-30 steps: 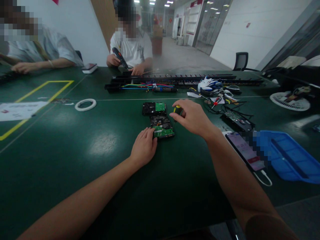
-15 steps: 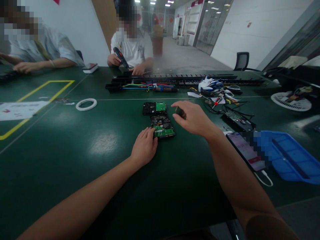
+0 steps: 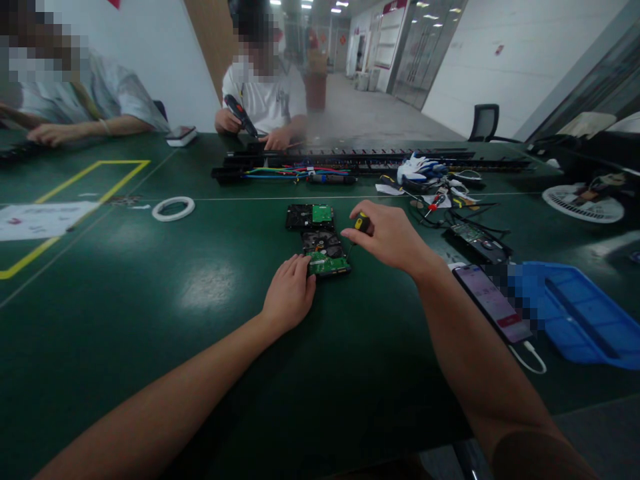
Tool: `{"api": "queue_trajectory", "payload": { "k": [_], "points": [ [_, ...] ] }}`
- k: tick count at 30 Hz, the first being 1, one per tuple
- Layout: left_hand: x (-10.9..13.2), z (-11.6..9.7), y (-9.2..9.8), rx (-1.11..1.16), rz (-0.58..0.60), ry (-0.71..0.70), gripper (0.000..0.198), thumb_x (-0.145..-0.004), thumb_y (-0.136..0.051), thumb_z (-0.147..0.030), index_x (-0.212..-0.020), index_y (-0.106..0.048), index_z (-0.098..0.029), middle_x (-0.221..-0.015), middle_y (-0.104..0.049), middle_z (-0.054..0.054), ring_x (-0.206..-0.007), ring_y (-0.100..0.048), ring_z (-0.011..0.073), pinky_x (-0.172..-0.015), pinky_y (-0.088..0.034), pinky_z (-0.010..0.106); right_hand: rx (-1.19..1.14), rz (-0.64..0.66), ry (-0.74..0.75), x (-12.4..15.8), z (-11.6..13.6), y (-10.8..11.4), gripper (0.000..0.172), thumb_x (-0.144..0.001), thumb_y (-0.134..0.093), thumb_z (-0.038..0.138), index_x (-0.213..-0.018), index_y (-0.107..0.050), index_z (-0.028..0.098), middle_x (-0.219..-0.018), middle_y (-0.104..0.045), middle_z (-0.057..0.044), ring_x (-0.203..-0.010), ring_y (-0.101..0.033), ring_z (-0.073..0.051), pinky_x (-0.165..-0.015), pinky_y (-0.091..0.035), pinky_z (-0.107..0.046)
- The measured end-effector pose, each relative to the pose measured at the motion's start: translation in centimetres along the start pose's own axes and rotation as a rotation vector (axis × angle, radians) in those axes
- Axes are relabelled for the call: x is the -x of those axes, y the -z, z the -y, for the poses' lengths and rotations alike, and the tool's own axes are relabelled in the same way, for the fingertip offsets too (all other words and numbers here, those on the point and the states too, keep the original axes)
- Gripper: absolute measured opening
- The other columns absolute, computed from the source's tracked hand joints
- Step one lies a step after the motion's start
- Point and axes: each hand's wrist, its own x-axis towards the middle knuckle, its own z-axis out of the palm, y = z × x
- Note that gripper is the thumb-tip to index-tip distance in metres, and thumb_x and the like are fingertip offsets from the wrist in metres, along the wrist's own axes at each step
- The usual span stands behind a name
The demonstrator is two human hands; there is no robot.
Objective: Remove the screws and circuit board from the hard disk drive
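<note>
A hard drive [image 3: 323, 245] with a green circuit board along its near side lies on the table in front of me. My left hand [image 3: 290, 293] holds its near left corner, fingertips on the board's edge and thumb by the near side. On the right, my right hand [image 3: 387, 233] is closed around the yellow-and-black handle of a screwdriver [image 3: 361, 222]. Its thin shaft slants down to the drive's right edge; I cannot tell whether the tip sits in a screw. Just behind, nearly touching, lies a second hard drive [image 3: 305, 216] with a smaller green board.
A phone [image 3: 493, 303] on a white cable and a blue tray [image 3: 580, 313] sit at the right. Beyond them lie another drive [image 3: 477, 241], cables and gloves [image 3: 420, 168]. A white tape ring [image 3: 173, 209] lies left. Across the table, two people work, one holding a power screwdriver [image 3: 240, 115].
My right fingers have turned the screwdriver, and its handle's yellow part now shows between them. My left hand and both drives have stayed in place.
</note>
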Motion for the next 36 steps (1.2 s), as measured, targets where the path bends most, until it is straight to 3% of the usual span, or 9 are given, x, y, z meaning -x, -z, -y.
{"api": "queue_trajectory", "payload": {
  "k": [6,10,12,17,23,26,29,33,36],
  "points": [
    [0.0,0.0,0.0,0.002,-0.002,-0.001,0.045,-0.105,-0.046,-0.03,-0.146,-0.049,-0.015,-0.147,-0.062,0.018,-0.146,-0.052,0.034,-0.122,-0.043,0.057,0.0,-0.08,-0.006,0.0,0.2,0.7,0.023,-0.093,-0.072,0.038,-0.106,-0.065,0.021,-0.091,-0.072,-0.005,-0.079,-0.063,-0.022,-0.072,-0.042,-0.035],
    [0.1,0.0,0.1,0.009,-0.007,-0.003,0.044,-0.105,-0.046,-0.03,-0.146,-0.049,-0.015,-0.148,-0.062,0.018,-0.146,-0.053,0.0341,-0.122,-0.044,0.058,0.039,-0.138,-0.023,0.1,-0.9,0.8,0.018,-0.089,-0.074,0.033,-0.099,-0.063,0.022,-0.096,-0.07,-0.007,-0.087,-0.063,-0.025,-0.08,-0.045,-0.039],
    [0.0,0.0,0.1,0.003,0.001,-0.002,0.045,-0.105,-0.046,-0.031,-0.146,-0.05,-0.015,-0.147,-0.062,0.018,-0.145,-0.053,0.0344,-0.122,-0.044,0.058,0.081,-0.13,-0.073,0.5,-1.7,0.1,0.018,-0.084,-0.076,0.025,-0.095,-0.061,0.022,-0.1,-0.068,-0.008,-0.094,-0.062,-0.027,-0.085,-0.046,-0.041],
    [0.0,-0.1,0.1,-0.008,0.018,0.016,0.047,-0.105,-0.046,-0.032,-0.146,-0.05,-0.011,-0.146,-0.062,0.021,-0.145,-0.053,0.0358,-0.122,-0.043,0.058,0.172,-0.013,-0.308,3.4,-2.8,-2.9,0.018,-0.083,-0.069,0.016,-0.098,-0.06,0.018,-0.101,-0.063,-0.011,-0.089,-0.062,-0.026,-0.077,-0.048,-0.039],
    [0.1,0.2,-0.3,-0.016,0.0,0.007,0.046,-0.106,-0.045,-0.034,-0.147,-0.05,-0.015,-0.147,-0.062,0.018,-0.145,-0.054,0.035,-0.121,-0.045,0.058,0.222,0.062,-0.298,7.8,-1.9,-4.7,0.017,-0.095,-0.062,0.028,-0.109,-0.062,0.018,-0.108,-0.066,-0.013,-0.086,-0.067,-0.027,-0.069,-0.052,-0.04],
    [0.1,0.3,-0.4,-0.013,0.001,0.0,0.046,-0.106,-0.044,-0.034,-0.148,-0.05,-0.015,-0.148,-0.062,0.019,-0.145,-0.054,0.035,-0.121,-0.045,0.059,0.162,0.003,-0.253,10.7,-1.2,-3.3,0.021,-0.099,-0.059,0.032,-0.116,-0.063,0.02,-0.115,-0.066,-0.015,-0.091,-0.069,-0.029,-0.074,-0.057,-0.044],
    [0.1,0.2,-0.4,-0.008,0.0,0.004,0.047,-0.106,-0.044,-0.034,-0.147,-0.05,-0.013,-0.147,-0.061,0.02,-0.145,-0.053,0.0355,-0.122,-0.044,0.058,0.209,-0.153,-0.275,15.2,-1.5,-0.5,0.026,-0.1,-0.06,0.035,-0.121,-0.063,0.02,-0.12,-0.066,-0.017,-0.107,-0.068,-0.034,-0.089,-0.058,-0.053],
    [0.1,0.3,-0.5,-0.009,0.011,0.013,0.049,-0.106,-0.043,-0.035,-0.147,-0.05,-0.01,-0.146,-0.062,0.021,-0.146,-0.052,0.0359,-0.124,-0.042,0.056,0.437,-0.424,-0.368,22.8,-3.6,2.9,0.04,-0.093,-0.07,0.045,-0.126,-0.063,0.023,-0.128,-0.065,-0.02,-0.123,-0.062,-0.043,-0.1,-0.054,-0.063],
    [0.1,0.4,-0.6,-0.008,0.007,0.003,0.049,-0.105,-0.044,-0.035,-0.148,-0.049,-0.012,-0.147,-0.061,0.021,-0.146,-0.051,0.0356,-0.123,-0.043,0.057,0.543,-0.487,-0.425,27.7,-5.4,4.0,0.053,-0.088,-0.076,0.048,-0.135,-0.062,0.03,-0.132,-0.064,-0.02,-0.128,-0.06,-0.049,-0.104,-0.049,-0.072]
  ]
}}
